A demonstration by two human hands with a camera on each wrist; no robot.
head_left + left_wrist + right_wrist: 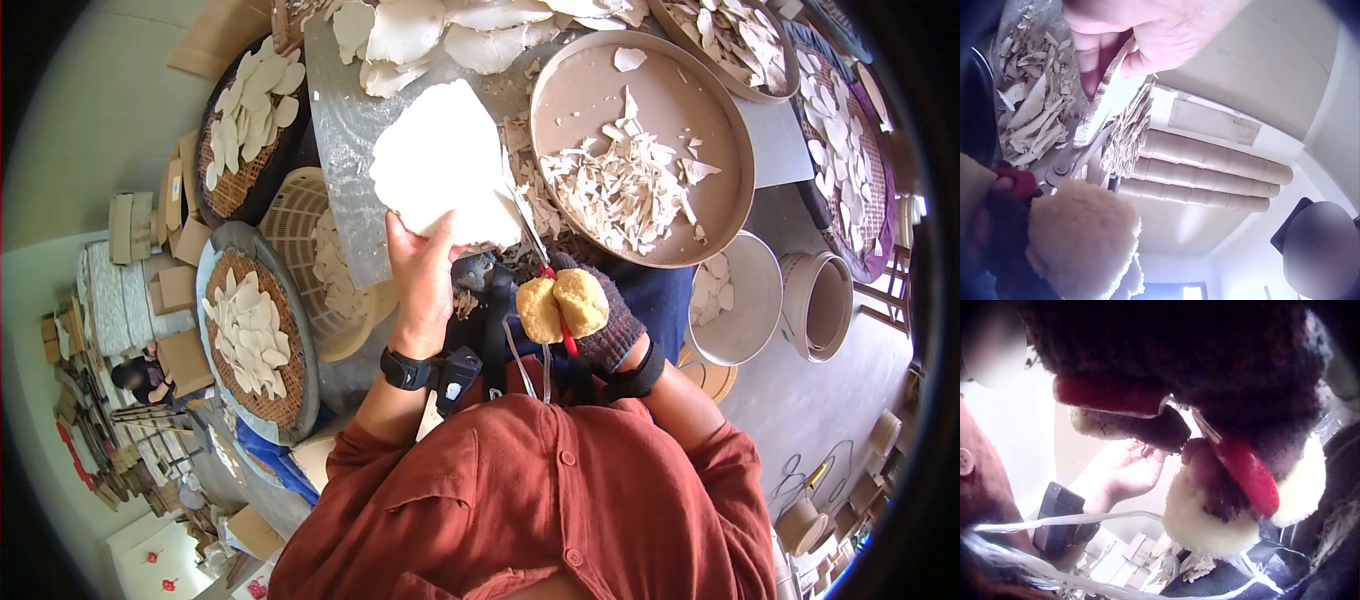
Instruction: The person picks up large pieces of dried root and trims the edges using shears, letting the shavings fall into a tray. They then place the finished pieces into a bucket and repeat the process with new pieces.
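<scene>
A large pale flat slice (440, 165) is pinched at its lower edge by the bare left hand (422, 275), thumb on top. The right hand (610, 325), in a dark knit glove, grips red-handled scissors (532, 228) whose blades lie along the slice's right edge. Yellow spongy pads (562, 305) cover part of the gloved fingers and the handles. In the left wrist view the scissor blades (1066, 164) meet the lower end of the slice (1099, 112) held by the left hand (1141, 31). The right wrist view shows the red handles (1244, 475) against the glove.
A round tray (740, 130) of pale offcuts stands right of the slice. More slices (400, 35) lie at the table's far side. Woven trays (290, 410) of slices and a plastic basket (290, 205) are on the left; a white bucket (755, 300) is at the right.
</scene>
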